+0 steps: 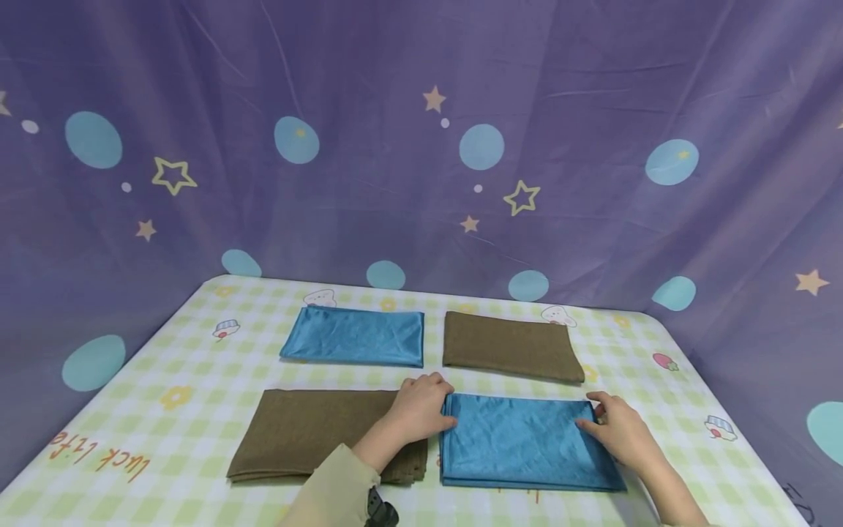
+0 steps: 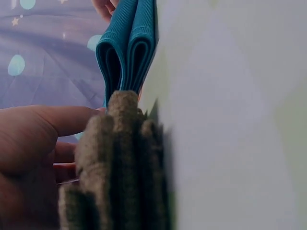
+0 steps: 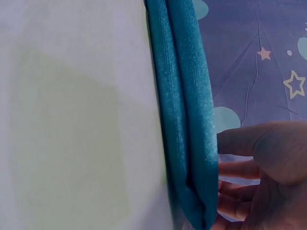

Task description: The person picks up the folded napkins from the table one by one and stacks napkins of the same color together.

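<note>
A folded, shiny blue cloth (image 1: 520,443) lies at the front right of the table, in two thick folded layers. At its left edge is my left hand (image 1: 421,406), the thumb tip on the cloth and the fingers by the far left corner. My right hand (image 1: 622,432) touches the right end, thumb on top and fingers near the far right corner. In the right wrist view, the right fingertips (image 3: 228,169) rest along the upper face of the blue fold. A folded brown cloth stack (image 1: 323,432) lies under my left wrist, partly hidden by it.
Behind these lie another folded blue cloth (image 1: 358,337) at the left and a folded brown cloth (image 1: 510,346) at the right. A checked green-and-white tablecloth (image 1: 178,439) covers the table. A purple curtain (image 1: 369,197) hangs around the back and sides.
</note>
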`<move>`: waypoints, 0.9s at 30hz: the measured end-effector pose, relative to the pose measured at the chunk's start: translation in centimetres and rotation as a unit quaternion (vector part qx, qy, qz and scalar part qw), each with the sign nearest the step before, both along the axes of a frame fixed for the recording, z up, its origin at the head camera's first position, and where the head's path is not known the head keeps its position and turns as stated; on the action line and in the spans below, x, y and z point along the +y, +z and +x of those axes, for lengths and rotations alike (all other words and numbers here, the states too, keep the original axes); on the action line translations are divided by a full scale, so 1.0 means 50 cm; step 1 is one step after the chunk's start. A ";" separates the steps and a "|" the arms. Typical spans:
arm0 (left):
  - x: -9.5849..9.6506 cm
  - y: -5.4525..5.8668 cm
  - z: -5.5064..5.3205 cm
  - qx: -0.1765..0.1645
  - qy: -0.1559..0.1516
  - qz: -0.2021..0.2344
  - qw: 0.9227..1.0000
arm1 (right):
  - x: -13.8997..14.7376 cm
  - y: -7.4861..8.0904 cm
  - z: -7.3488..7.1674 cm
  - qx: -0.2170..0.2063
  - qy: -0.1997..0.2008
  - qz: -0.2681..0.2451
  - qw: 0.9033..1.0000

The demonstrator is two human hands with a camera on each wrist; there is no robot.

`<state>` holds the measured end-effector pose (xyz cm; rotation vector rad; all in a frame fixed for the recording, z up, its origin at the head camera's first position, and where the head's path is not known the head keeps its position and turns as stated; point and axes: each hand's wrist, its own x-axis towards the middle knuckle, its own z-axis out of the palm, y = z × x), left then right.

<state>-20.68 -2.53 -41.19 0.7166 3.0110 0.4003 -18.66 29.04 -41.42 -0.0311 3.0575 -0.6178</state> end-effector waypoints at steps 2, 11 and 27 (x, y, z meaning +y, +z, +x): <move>-0.001 -0.001 0.000 0.001 -0.002 -0.004 1.000 | 0.000 0.000 -0.001 -0.004 -0.003 -0.003 1.000; 0.001 -0.001 -0.006 -0.013 -0.001 0.001 1.000 | 0.004 0.000 -0.004 -0.025 -0.019 -0.013 0.999; 0.003 0.003 -0.014 -0.010 0.000 0.043 0.999 | 0.007 0.005 0.001 -0.018 -0.031 -0.059 0.998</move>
